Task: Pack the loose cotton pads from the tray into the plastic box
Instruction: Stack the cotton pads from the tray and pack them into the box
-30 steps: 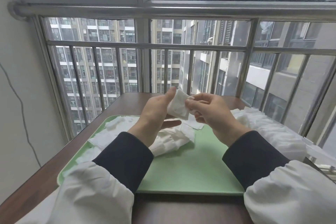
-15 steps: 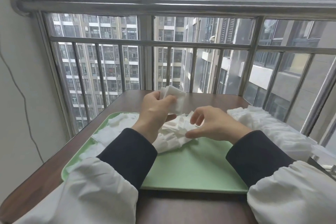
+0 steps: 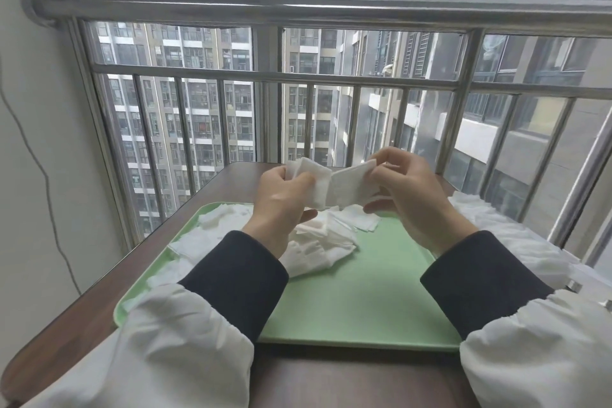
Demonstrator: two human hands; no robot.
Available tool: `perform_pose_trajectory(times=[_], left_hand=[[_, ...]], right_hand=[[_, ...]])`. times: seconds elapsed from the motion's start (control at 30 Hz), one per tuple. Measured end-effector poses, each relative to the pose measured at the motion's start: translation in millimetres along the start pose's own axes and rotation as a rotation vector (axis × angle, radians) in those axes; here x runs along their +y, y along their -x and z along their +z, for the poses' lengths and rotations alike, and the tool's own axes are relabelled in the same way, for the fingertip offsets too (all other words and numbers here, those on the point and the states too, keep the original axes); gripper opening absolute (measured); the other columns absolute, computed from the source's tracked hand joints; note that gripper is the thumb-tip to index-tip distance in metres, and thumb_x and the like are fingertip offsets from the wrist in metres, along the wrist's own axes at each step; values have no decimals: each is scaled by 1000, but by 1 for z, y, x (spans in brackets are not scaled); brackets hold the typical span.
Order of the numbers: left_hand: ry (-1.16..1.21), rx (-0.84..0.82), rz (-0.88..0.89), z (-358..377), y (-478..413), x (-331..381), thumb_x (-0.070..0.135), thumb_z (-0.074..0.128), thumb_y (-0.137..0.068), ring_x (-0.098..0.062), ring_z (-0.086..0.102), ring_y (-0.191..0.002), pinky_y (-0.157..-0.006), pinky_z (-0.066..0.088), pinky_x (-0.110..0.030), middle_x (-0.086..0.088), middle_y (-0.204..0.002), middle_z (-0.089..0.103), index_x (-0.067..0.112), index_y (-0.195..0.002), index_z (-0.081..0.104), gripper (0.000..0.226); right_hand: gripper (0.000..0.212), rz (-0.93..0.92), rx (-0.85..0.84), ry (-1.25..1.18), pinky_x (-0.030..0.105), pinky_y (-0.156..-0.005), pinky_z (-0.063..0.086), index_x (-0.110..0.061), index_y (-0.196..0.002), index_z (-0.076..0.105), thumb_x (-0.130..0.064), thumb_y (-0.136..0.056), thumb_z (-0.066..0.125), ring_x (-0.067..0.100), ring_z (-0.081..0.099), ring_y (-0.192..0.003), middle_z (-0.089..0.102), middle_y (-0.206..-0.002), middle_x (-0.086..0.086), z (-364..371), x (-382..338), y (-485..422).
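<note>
A steel window railing (image 3: pixel 331 79) fills the wall behind a dark brown table (image 3: pixel 331 384). On it sits a pale green tray (image 3: pixel 364 291), square to the person. Both forearms reach forward over the tray in white oversleeves with dark cuffs, and the hands are raised above its 12 o'clock edge, wrists bent inward toward each other. The left hand (image 3: pixel 281 205) has its fingers curled round a small bunch of cotton pads (image 3: pixel 314 182). The right hand (image 3: pixel 410 195) pinches the edge of a single square pad (image 3: pixel 351 185) between thumb and fingertips, its other edge touching the bunch. Loose cotton pads (image 3: pixel 318 248) lie heaped from the tray's centre out toward 9 and 10 o'clock. At 3 o'clock, off the tray, runs a long row of white pads (image 3: pixel 516 242). Whether a clear box holds them I cannot tell.
</note>
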State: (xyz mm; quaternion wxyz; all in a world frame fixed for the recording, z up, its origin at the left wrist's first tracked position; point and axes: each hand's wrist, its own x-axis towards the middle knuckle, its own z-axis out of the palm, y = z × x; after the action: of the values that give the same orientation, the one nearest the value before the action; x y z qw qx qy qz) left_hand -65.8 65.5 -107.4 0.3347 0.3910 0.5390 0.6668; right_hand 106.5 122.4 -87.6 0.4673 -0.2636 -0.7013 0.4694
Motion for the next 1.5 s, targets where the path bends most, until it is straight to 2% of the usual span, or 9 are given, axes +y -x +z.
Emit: perform_pose_trajectory(times=[0.27,0.37,0.53,0.8,0.97,1.2,1.27,1.37,1.5], left_hand=[[72,-204,-5,3,5,0,6,78,-84,-16,75,-73,-60,58,-25,-10,-93,78,12,-103,75,20],[68,-261,21,3,6,2,11,82,-82,-22,77,-81,-65,59,-26,-11,-94,78,11,-101,77,20],[35,-336,30,5,12,5,43,78,-77,-21,77,-85,-66,59,-25,-7,-94,79,20,-92,81,27],[-33,-319,-10,6,11,7,45,68,-92,-18,76,-80,-64,58,-27,-3,-88,78,20,-99,77,27],[-67,-197,58,3,5,1,12,72,-89,-24,72,-93,-66,60,-25,-9,-104,71,16,-102,69,14],[21,-38,29,0,-1,0,8,63,-88,-18,67,-83,-61,60,-24,-6,-95,68,14,-94,68,10],[8,-50,34,2,-1,-2,8,62,-88,-17,67,-82,-65,63,-27,-5,-94,69,15,-93,68,10],[8,-58,29,2,-1,-2,9,62,-88,-16,67,-81,-67,63,-29,-5,-94,68,15,-93,68,10],[4,-53,19,2,-3,-2,9,62,-88,-18,66,-84,-67,62,-28,-9,-100,69,10,-100,69,14]], right_hand=[[6,37,-119,-169,51,-80,57,-14,-90,74,-11,-85,73,32,69,-89,73,-95,17,-2,4,-2],[28,43,-89,-121,54,-89,54,-3,-103,71,-15,-78,76,35,71,-91,73,-102,23,-2,6,-1],[15,24,-23,-22,32,-69,60,-9,-93,73,-11,-80,81,23,73,-78,77,-91,14,-1,9,-3],[18,-15,48,108,20,-57,53,-9,-89,70,-18,-80,83,12,71,-65,76,-78,5,1,12,-2],[12,6,323,260,23,-53,54,-11,-90,65,-21,-96,66,10,66,-54,69,-69,2,2,14,-10],[19,263,-71,932,25,-75,46,-13,-107,68,-6,-93,57,17,60,-91,62,-100,-1,-1,22,-36],[5,342,-103,1056,31,-66,47,-12,-90,62,-18,-91,63,22,59,-84,59,-93,4,4,28,-40],[33,376,-87,1143,28,-46,30,-16,-66,42,-26,-87,65,18,46,-59,47,-68,1,11,41,-44],[28,366,-25,1195,28,-49,30,-14,-73,43,-25,-86,67,25,55,-74,49,-74,1,15,51,-44]])
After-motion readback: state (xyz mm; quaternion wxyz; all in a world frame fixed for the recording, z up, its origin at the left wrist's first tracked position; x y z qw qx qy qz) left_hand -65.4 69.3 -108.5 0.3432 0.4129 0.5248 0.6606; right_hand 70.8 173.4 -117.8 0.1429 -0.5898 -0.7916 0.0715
